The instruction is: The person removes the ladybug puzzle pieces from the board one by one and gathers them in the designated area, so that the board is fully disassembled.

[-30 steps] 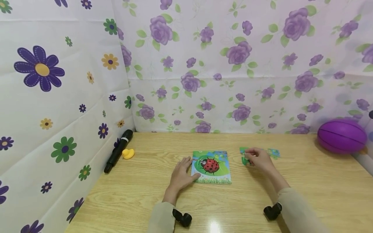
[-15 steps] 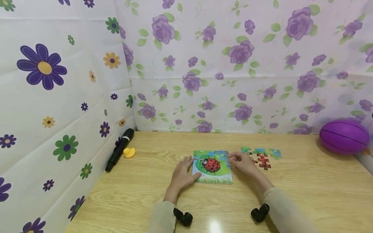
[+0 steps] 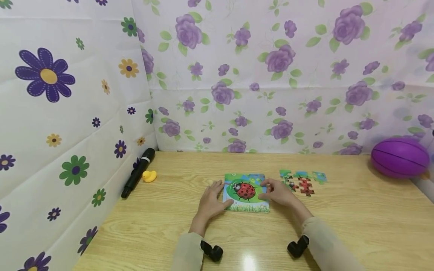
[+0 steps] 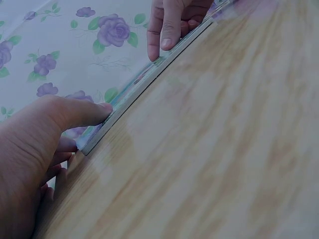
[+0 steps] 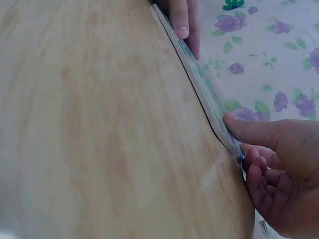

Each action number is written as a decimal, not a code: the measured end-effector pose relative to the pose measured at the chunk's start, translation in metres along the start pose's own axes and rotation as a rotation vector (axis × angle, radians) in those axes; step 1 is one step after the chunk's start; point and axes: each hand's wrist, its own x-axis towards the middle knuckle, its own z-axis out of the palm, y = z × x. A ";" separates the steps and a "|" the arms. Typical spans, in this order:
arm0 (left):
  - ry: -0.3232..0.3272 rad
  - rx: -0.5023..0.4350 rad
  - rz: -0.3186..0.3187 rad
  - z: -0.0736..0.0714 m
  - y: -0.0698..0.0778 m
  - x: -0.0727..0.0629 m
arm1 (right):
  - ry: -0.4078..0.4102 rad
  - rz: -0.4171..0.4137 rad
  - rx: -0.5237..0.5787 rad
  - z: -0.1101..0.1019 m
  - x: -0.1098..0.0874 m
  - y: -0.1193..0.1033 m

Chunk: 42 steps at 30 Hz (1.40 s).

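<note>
A square ladybug puzzle board lies flat on the table, picture side up. My left hand rests along its left edge, fingers stretched out and thumb on the front left corner. At the opposite side my right hand grips the right edge, its thumb on top and the other fingers curled beside the edge. Several jigsaw pieces with matching ladybug colours lie to the right, just beyond my right hand. Both wrist views show the board nearly edge-on.
A yellow rubber duck and a black microphone lie at the table's left side. A purple ball sits at the back right. Flowered cloth hangs behind and to the left of the wooden table.
My right hand has moved left from the jigsaw pieces to the board's right edge, leaving the pieces in sight. The left hand has stayed by the board's left edge.
</note>
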 end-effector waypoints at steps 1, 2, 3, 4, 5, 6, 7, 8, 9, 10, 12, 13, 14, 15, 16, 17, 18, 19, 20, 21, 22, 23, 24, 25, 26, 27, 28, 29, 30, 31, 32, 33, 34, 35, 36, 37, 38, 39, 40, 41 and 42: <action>0.000 -0.003 0.001 0.000 0.000 0.000 | -0.003 0.004 -0.001 0.000 0.000 -0.001; 0.001 -0.003 0.001 0.000 0.000 0.000 | -0.005 0.014 -0.003 0.000 0.001 -0.002; 0.002 -0.005 0.002 -0.001 0.000 -0.001 | -0.008 0.025 -0.001 0.000 0.001 -0.004; 0.004 -0.006 0.003 -0.001 0.000 -0.001 | -0.009 0.034 -0.002 0.000 0.002 -0.006; 0.006 -0.007 0.003 -0.001 0.000 -0.001 | -0.013 0.042 0.005 0.000 0.003 -0.007; 0.006 -0.007 0.003 -0.001 0.001 -0.001 | -0.013 0.049 0.007 0.000 0.003 -0.008; 0.006 -0.007 0.003 -0.002 0.001 -0.001 | -0.014 0.055 0.009 0.000 0.004 -0.009; 0.005 -0.008 0.002 -0.002 0.002 -0.001 | -0.013 0.059 0.010 0.000 0.005 -0.009; 0.003 -0.008 0.003 -0.002 0.003 -0.001 | -0.009 0.064 0.012 0.000 0.005 -0.010; 0.003 -0.010 0.004 -0.002 0.003 -0.001 | -0.006 0.069 0.015 0.000 0.005 -0.010; 0.000 -0.012 0.003 -0.002 0.004 -0.001 | -0.008 0.068 0.020 0.000 0.005 -0.009; -0.001 -0.012 0.004 -0.002 0.004 -0.001 | -0.007 0.075 0.032 0.001 0.005 -0.010; 0.000 -0.014 0.003 -0.002 0.004 -0.001 | -0.004 0.079 0.040 0.001 0.004 -0.010; 0.001 -0.013 0.004 -0.002 0.003 -0.001 | -0.003 0.083 0.050 0.002 0.004 -0.010; 0.002 -0.013 0.006 -0.002 0.003 -0.001 | -0.006 0.080 0.060 0.002 0.004 -0.010; 0.002 -0.010 0.005 -0.002 0.003 -0.001 | -0.003 0.080 0.067 0.002 0.003 -0.010; 0.001 -0.009 0.006 -0.002 0.003 -0.001 | 0.002 0.082 0.073 0.003 0.003 -0.010; 0.002 -0.009 0.007 -0.002 0.003 -0.001 | 0.008 0.088 0.082 0.003 0.002 -0.009; 0.002 -0.014 0.007 -0.002 0.003 -0.001 | 0.009 0.082 0.082 0.003 0.002 -0.009; 0.000 -0.016 0.007 -0.002 0.003 -0.001 | 0.010 0.077 0.085 0.004 0.002 -0.008; -0.001 -0.017 0.007 -0.002 0.003 -0.001 | 0.012 0.072 0.089 0.004 0.002 -0.007; -0.003 -0.016 0.006 -0.002 0.003 -0.001 | 0.015 0.069 0.094 0.004 0.002 -0.006; -0.004 -0.018 0.006 -0.002 0.003 -0.001 | 0.012 0.060 0.096 0.004 0.002 -0.006; -0.003 -0.019 0.005 -0.002 0.003 -0.001 | 0.008 0.051 0.098 0.005 0.003 -0.004; -0.003 -0.016 0.003 -0.002 0.003 -0.001 | 0.003 0.040 0.097 0.005 0.003 -0.003; -0.004 -0.008 0.001 -0.002 0.003 -0.001 | -0.003 0.033 0.100 0.005 0.004 -0.003; -0.002 -0.007 0.001 -0.002 0.003 -0.001 | -0.008 0.027 0.103 0.005 0.004 -0.002; -0.002 -0.006 -0.002 -0.002 0.003 -0.001 | -0.017 0.019 0.100 0.005 0.005 -0.001; -0.001 -0.007 0.000 -0.002 0.003 -0.001 | -0.024 0.012 0.093 0.004 0.005 0.000; -0.001 -0.004 0.000 -0.002 0.003 -0.001 | -0.034 0.004 0.090 0.004 0.006 0.000; -0.002 -0.002 -0.001 -0.002 0.003 -0.001 | -0.038 -0.001 0.087 0.003 0.006 0.001; -0.003 -0.003 0.001 -0.003 0.003 -0.001 | -0.045 -0.006 0.089 0.003 0.006 0.001; -0.001 -0.006 0.005 -0.002 0.003 -0.001 | -0.052 -0.011 0.088 0.002 0.006 0.002; -0.002 -0.007 0.005 -0.002 0.003 -0.001 | -0.063 -0.017 0.089 0.002 0.005 0.002; 0.000 -0.007 0.006 -0.002 0.003 -0.001 | -0.062 -0.017 0.087 0.001 0.005 0.002; -0.001 -0.004 0.004 -0.002 0.003 -0.001 | -0.070 -0.014 0.099 0.001 0.004 0.001; -0.001 -0.007 0.003 -0.002 0.003 -0.002 | -0.074 -0.003 0.114 0.000 0.004 0.001; -0.002 -0.008 0.002 -0.002 0.003 -0.002 | -0.082 0.006 0.131 -0.001 0.003 0.000; -0.002 -0.008 0.001 -0.002 0.003 -0.002 | -0.088 0.013 0.144 -0.001 0.002 -0.001; -0.004 -0.009 -0.002 -0.002 0.003 -0.002 | -0.092 0.020 0.157 -0.002 0.002 -0.001; -0.004 -0.010 -0.002 -0.002 0.003 -0.002 | -0.095 0.032 0.171 -0.003 0.001 -0.002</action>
